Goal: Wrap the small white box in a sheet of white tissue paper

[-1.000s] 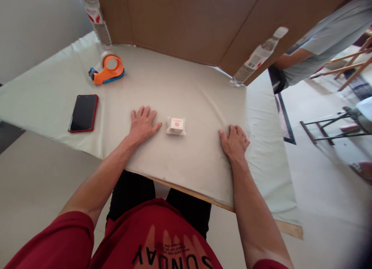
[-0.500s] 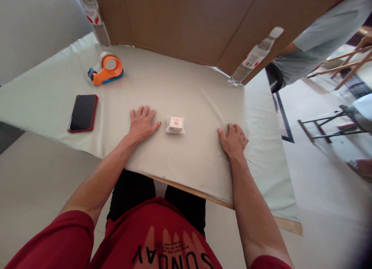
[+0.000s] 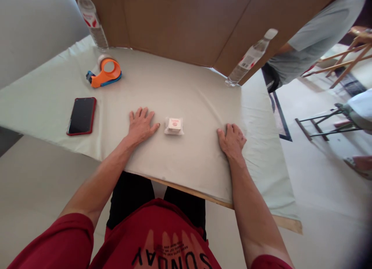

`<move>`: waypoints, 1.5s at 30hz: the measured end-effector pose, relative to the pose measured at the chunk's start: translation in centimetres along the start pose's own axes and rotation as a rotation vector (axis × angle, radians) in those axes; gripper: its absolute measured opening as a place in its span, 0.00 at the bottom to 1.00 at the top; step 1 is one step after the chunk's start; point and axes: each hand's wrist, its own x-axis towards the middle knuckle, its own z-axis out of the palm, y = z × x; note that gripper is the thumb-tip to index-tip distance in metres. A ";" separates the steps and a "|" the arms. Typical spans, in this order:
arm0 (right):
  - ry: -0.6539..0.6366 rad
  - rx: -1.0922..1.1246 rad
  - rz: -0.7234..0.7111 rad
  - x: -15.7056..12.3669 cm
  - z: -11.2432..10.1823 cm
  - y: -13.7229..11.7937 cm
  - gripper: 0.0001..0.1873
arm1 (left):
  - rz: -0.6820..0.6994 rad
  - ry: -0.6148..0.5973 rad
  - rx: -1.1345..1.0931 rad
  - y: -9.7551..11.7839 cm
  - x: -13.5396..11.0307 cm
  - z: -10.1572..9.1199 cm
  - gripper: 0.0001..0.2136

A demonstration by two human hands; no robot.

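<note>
My left hand [image 3: 141,125] lies flat on the cloth-covered table [image 3: 180,160], fingers spread and holding nothing. Just to its right, not touching it, sits a small white box with red print in a clear plastic wrapper [image 3: 174,125]. Farther right, my right hand [image 3: 231,140] rests palm down with its thumb apart from the fingers, also holding nothing. The wrapped box lies between the two hands, nearer the left one.
A phone in a red case [image 3: 81,116] lies at left, with an orange tape dispenser [image 3: 106,73] behind it. Two water bottles [image 3: 92,23] [image 3: 250,60] stand against a cardboard panel [image 3: 180,25]. A person in a grey shirt [image 3: 314,40] is beyond it at right.
The whole view has shifted slightly, so things on the table appear a little lower and farther left. Both hands stay in place on the table, and the wrapped box has not moved.
</note>
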 end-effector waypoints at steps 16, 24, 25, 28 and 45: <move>-0.006 0.024 -0.005 0.1 -0.2 -0.1 0.29 | -0.006 0.013 -0.023 0.0 0.0 0.0 0.28; 0.012 0.025 -0.009 0.0 -0.3 -0.2 0.28 | 0.008 0.021 -0.008 0.0 0.0 -0.1 0.28; 0.013 0.026 -0.008 0.0 -0.3 -0.2 0.27 | 0.009 0.023 -0.008 0.0 0.0 -0.1 0.28; 0.008 0.021 0.006 -0.1 -0.5 -0.4 0.27 | 0.005 0.027 -0.012 0.0 0.0 -0.2 0.27; -0.137 0.381 -0.037 1.9 -3.1 0.9 0.31 | -0.022 -0.019 -0.065 -0.2 0.2 -1.0 0.26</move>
